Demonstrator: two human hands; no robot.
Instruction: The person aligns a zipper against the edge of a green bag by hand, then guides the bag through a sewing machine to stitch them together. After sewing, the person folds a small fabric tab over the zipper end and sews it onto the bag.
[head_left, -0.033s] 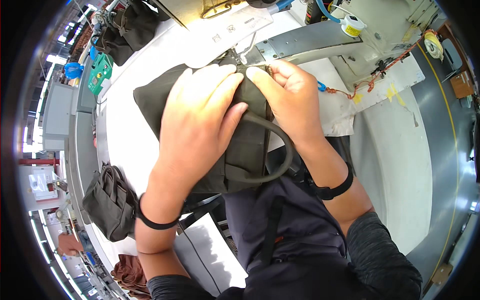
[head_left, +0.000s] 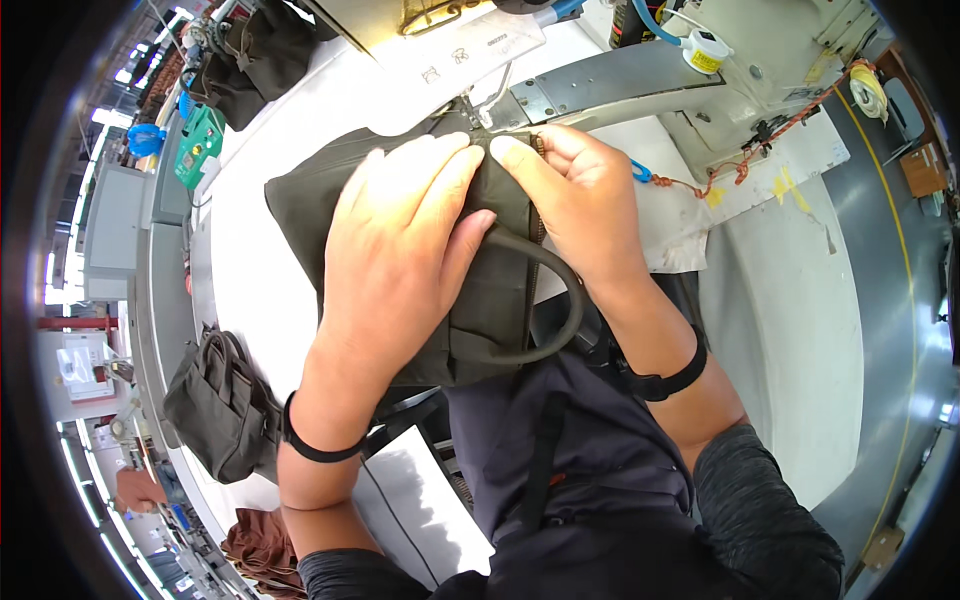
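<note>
A dark green bag (head_left: 492,292) lies mid-view, the left hand (head_left: 400,225) flat upon it, fingers extended, the right hand (head_left: 578,190) pinching its zippered edge at one o'clock. Beyond, a sewing machine (head_left: 625,85) stands at one o'clock, another bag (head_left: 220,410) at eight.

The bare left forearm (head_left: 320,492) rises steeply from a dark-sleeved upper arm, leaning slightly right. The left hand (head_left: 385,245) lies palm down, its fingers extended close together, the thumb angled away from them. The bare right forearm (head_left: 640,320) slants up and leftward from a dark-sleeved elbow. The right hand (head_left: 590,205) stretches its thumb toward the left fingertips, just apart, its other fingers curled, their tips partly hidden.
</note>
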